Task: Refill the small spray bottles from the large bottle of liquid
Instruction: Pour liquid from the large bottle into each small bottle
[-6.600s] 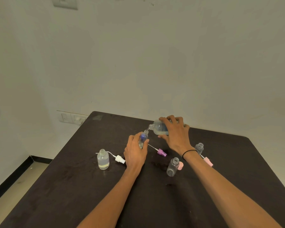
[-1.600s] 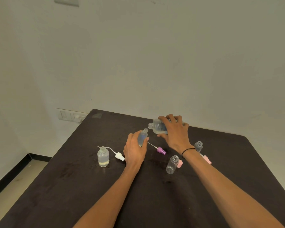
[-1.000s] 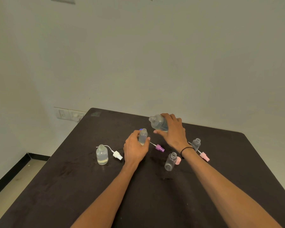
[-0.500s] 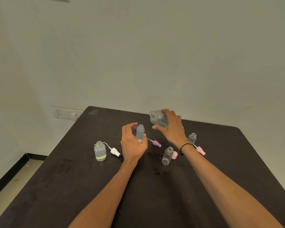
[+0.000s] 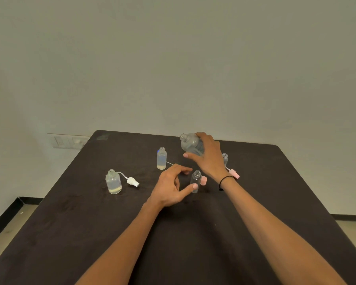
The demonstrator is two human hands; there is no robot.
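The large bottle hangs uncapped above the table, the right hand gripping it. Just below it the left hand, fingers spread and holding nothing, nears an empty small bottle. A clumsy nudge could topple it.

The right hand grips the large bottle, tilted, neck up-left. Below that grip, the left hand spreads around an empty small bottle.
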